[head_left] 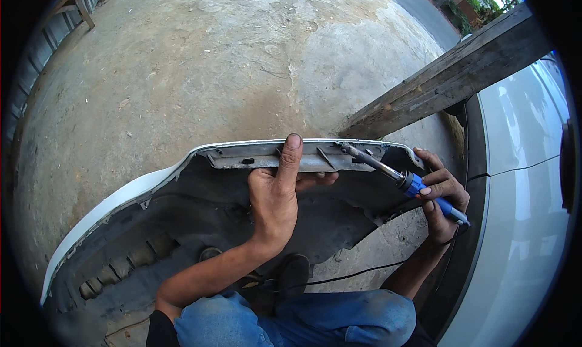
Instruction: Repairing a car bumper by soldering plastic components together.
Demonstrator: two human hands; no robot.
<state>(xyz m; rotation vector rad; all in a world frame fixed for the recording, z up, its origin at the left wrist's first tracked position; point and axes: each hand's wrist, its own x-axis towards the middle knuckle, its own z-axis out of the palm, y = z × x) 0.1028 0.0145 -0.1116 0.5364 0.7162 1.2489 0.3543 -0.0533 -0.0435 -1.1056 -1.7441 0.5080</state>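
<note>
A car bumper cover (130,191), white outside and dark inside, lies across in front of my knees. My left hand (276,195) grips its upper flange, thumb over the edge and fingers below the grey ribbed strip (264,154). In my right hand (441,198) is a blue-handled soldering iron (412,185) with a metal shaft, slanting up to the left. Its tip meets or nearly meets the strip near the bumper's upper edge. The right fingers wrap round the handle; the index finger reaches the bumper's right end.
A thin black cord (354,274) runs from the iron across to the left near my knees. At the right stands a white car (521,201) with dark lower trim. A wooden post (448,71) slants above the bumper's right end. Stained concrete floor (212,62) spreads beyond.
</note>
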